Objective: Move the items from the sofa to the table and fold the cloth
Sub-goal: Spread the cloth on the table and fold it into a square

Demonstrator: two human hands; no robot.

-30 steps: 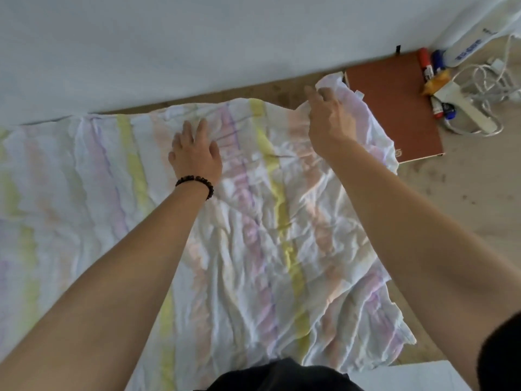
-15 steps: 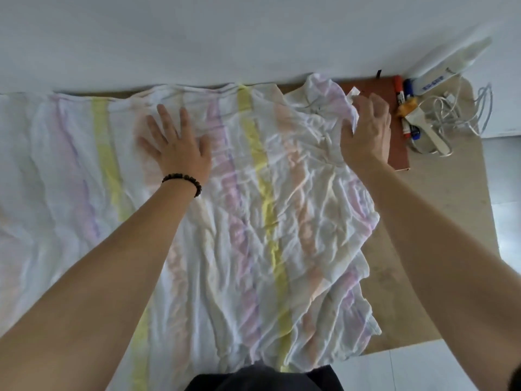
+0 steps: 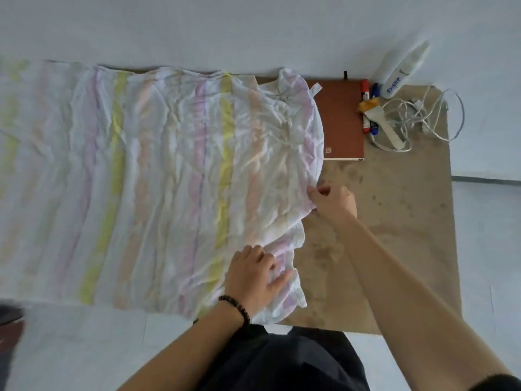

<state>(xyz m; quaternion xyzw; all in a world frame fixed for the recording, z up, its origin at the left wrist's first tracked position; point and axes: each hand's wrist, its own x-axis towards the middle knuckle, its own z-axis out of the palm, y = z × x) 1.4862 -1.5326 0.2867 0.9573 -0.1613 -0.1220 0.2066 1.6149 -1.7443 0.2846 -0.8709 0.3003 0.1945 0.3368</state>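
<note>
The right hand pinches the striped cloth's right edge, likely to tug it straight. The left hand, fingers spread, presses flat on the near corner, probably anchoring it. The cloth lies spread across the brown table, overlapping a brown notebook. Markers, a white bottle and tangled cable crowd the far corner, clear of the fold.
</note>
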